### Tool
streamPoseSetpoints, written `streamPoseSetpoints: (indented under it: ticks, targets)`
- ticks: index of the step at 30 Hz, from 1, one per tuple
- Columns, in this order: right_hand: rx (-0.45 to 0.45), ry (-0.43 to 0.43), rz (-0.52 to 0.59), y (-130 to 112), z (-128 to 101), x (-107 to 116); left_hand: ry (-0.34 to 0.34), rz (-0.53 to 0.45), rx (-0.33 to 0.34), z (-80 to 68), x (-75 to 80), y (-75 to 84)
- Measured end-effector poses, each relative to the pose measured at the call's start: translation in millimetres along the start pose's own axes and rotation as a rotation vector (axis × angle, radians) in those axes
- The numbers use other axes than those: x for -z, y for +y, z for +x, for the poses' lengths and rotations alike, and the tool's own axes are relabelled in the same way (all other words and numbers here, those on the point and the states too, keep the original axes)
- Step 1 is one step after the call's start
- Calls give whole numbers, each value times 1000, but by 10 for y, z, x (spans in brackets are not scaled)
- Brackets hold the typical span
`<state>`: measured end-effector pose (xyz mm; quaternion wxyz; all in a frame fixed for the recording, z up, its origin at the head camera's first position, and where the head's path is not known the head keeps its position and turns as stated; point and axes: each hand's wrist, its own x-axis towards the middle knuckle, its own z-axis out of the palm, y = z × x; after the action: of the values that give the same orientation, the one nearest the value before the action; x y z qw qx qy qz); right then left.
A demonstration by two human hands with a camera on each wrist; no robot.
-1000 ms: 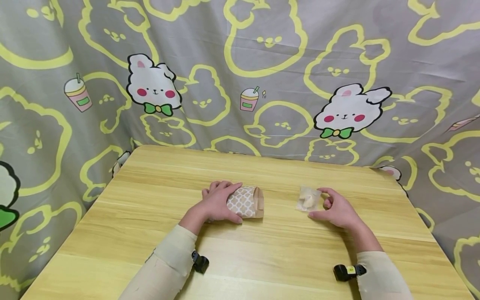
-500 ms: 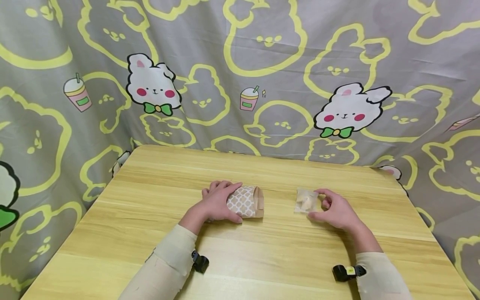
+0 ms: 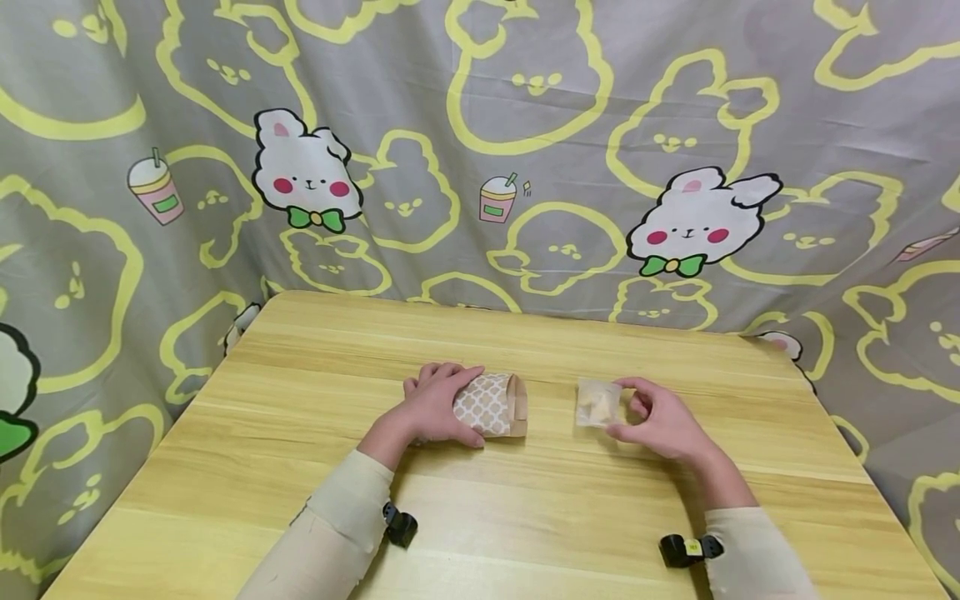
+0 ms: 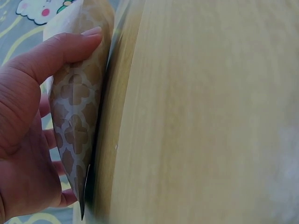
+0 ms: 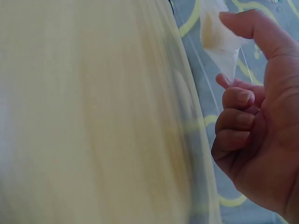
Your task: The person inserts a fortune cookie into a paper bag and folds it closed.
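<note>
A brown paper bag [image 3: 491, 404] with a white lattice print lies on its side on the wooden table [image 3: 525, 517], its mouth facing right. My left hand [image 3: 435, 408] grips it from the left, thumb over the front; the left wrist view shows the bag [image 4: 77, 112] under my thumb. My right hand [image 3: 652, 421] pinches a small clear packet [image 3: 597, 403] holding a pale lump, just right of the bag's mouth. In the right wrist view the packet [image 5: 217, 35] hangs from my thumb and forefinger, the other fingers curled.
A grey cloth backdrop [image 3: 480, 150] printed with yellow outlines and white rabbits hangs behind and around the table. The table's far edge [image 3: 495, 308] meets it. Black wrist cameras [image 3: 400, 527] sit on both cream sleeves.
My right hand has carried the clear packet leftward, closer to the bag's mouth. The left hand and the bag have not moved.
</note>
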<state>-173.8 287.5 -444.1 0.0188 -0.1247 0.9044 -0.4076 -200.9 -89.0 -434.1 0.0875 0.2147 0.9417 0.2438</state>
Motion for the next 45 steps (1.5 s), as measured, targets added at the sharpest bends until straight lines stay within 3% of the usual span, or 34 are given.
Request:
streamPoseSetpoints:
  ticks: [9,25,37,45]
  targets:
    - [67,-30,42,-239,90,-147,2,10,0,6,-8,-6]
    - [107,-115,77,-502,234,-474,-2,10,0,1,-9,-7]
    - [59,-108,-25,-529,354,-627,-9,12,5,-9,-3,-7]
    - [87,-126,-44,-621,429,-713,-10,15,7,-3,6,0]
